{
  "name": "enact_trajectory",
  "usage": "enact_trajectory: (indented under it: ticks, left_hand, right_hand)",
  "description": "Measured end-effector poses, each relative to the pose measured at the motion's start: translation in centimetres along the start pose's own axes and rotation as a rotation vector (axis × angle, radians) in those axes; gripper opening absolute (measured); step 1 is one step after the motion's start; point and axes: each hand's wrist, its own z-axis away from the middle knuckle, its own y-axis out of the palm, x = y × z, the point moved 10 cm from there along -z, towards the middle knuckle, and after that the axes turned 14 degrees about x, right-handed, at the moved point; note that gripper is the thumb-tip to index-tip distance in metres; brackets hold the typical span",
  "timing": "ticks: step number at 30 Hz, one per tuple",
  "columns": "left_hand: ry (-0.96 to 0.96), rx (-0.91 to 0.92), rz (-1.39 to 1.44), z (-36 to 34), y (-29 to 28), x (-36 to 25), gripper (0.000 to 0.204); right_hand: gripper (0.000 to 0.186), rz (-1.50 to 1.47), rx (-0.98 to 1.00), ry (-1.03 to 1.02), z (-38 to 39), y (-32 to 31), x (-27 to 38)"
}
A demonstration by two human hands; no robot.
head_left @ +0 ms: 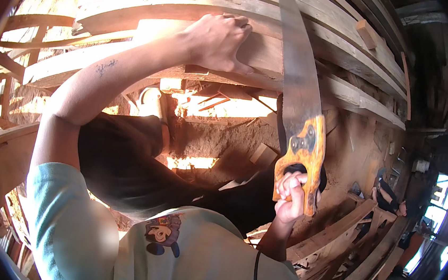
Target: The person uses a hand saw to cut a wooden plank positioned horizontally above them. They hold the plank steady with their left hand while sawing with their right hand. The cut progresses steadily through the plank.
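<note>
Steel saw [300, 67] is gripped by the right hand [291, 195], upper-centre board [266, 54] braced under spread left hand [219, 42]; sawing seems in hand, steady alignment needed.

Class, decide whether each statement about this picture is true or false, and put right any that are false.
1. The right hand grips the handle of the saw. True.
2. The left hand is also on the handle. False: it rests on a board.
3. The saw's handle is bright blue. False: it is orange-brown.
4. The shirt has a cartoon print. True.
5. Both hands wear gloves. False: they are bare.
</note>
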Motion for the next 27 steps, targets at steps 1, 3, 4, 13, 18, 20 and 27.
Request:
enact_trajectory:
  ticks: [1, 3, 4, 13, 18, 20, 27]
  left_hand:
    - [-0.003, 0.047, 0.009, -0.4, 0.4, 0.0, 0.086]
    - [0.002, 0.014, 0.013, -0.2, 0.7, 0.0, 0.088]
    - [-0.001, 0.047, -0.005, -0.3, 0.9, 0.3, 0.088]
    - [0.024, 0.0, 0.0, 0.4, -0.2, -0.6, 0.091]
    - [0.025, 0.049, 0.021, -0.5, 1.6, 0.7, 0.088]
    - [0.038, 0.033, -0.011, -0.5, 1.4, 0.2, 0.089]
    - [-0.02, 0.138, -0.026, -0.5, 1.3, -0.4, 0.092]
  right_hand:
    - [0.009, -0.025, -0.012, -0.025, 0.2, -0.1, -0.3]
    - [0.007, 0.002, -0.064, -0.02, 0.1, -0.5, -1.1]
    - [0.005, 0.097, -0.05, -0.022, -0.5, -0.5, -1.4]
    - [0.006, 0.137, -0.069, 0.038, -1.1, 2.1, 0.7]
    - [0.003, 0.203, -0.067, 0.049, -1.2, 1.4, 0.5]
    - [0.005, 0.62, 0.04, -0.167, -3.0, 2.7, 0.6]
    - [0.006, 0.125, -0.076, 0.04, -2.1, 2.0, -0.1]
